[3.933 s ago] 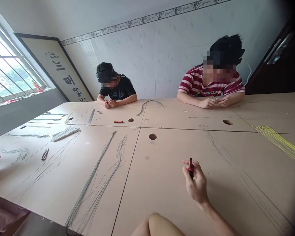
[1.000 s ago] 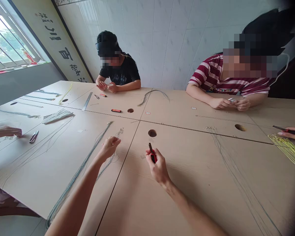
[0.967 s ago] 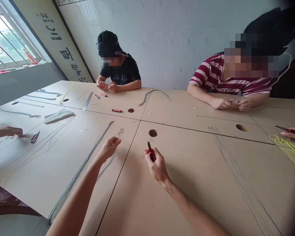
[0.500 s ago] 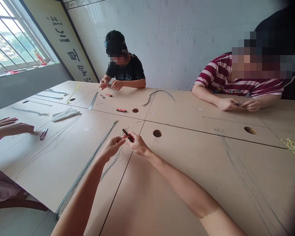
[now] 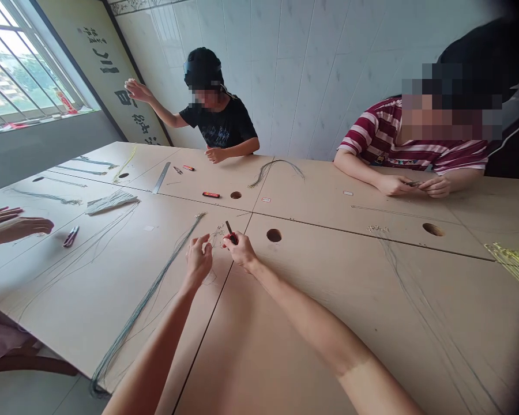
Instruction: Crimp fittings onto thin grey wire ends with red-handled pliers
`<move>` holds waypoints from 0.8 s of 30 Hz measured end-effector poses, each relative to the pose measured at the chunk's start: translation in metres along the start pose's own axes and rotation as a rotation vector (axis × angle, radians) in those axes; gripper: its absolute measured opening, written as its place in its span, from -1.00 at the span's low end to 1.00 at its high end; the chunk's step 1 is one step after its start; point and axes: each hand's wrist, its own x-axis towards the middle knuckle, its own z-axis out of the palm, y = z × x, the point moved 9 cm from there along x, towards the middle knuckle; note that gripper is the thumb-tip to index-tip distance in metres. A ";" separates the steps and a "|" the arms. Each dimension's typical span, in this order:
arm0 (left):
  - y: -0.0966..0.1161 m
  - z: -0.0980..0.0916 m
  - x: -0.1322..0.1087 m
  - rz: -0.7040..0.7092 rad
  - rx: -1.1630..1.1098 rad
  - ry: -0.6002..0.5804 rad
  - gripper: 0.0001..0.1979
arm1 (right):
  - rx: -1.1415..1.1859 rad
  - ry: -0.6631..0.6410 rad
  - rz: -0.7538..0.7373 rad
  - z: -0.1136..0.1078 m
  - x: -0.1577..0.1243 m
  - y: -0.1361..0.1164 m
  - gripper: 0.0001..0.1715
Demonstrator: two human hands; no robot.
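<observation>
The right hand [image 5: 241, 249] is closed around a small red-handled cutter [image 5: 230, 233], whose dark blade end is pointed up and away from the wrist, while the left hand [image 5: 199, 257] is held just beside it with thumb and fingers drawn together, apparently pinching the near end of a thin wire; the strand itself is too fine to be made out between the fingertips. A second ago the two hands were kept well apart, the cutter being held alone over bare counter to the right of the seam; since then the right hand has been carried leftward and the tool has been brought up against the left hand's fingertips, so that a cut or trim at the wire end is judged to be in hand rather than merely prepared. Directly beyond and below the left hand, a long bundle of grey-green wires [image 5: 155, 294] is laid along the counter [image 5: 311, 288], its far tips lying close to the fingers. A round hole [image 5: 274, 235] is seen just to the right of the right hand. Farther out, a person in a black shirt [image 5: 219, 124] has an arm raised, and a person in a striped shirt [image 5: 398, 144] is seated with both hands together at the far edge.
</observation>
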 end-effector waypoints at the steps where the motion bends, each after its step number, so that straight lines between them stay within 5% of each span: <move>1: -0.001 0.005 -0.005 0.001 0.058 0.034 -0.47 | 0.019 0.008 0.031 0.000 0.001 0.004 -0.66; 8: -0.003 0.048 -0.026 0.071 0.350 -0.012 -0.25 | 0.141 0.048 0.165 -0.012 0.004 0.006 -0.61; 15: -0.005 0.050 -0.022 0.073 0.499 -0.042 -0.17 | 0.244 0.094 0.137 -0.045 -0.002 -0.026 -0.65; 24: -0.004 0.049 -0.023 0.070 0.566 -0.022 -0.17 | 0.374 0.232 -0.057 -0.129 -0.039 -0.100 -0.71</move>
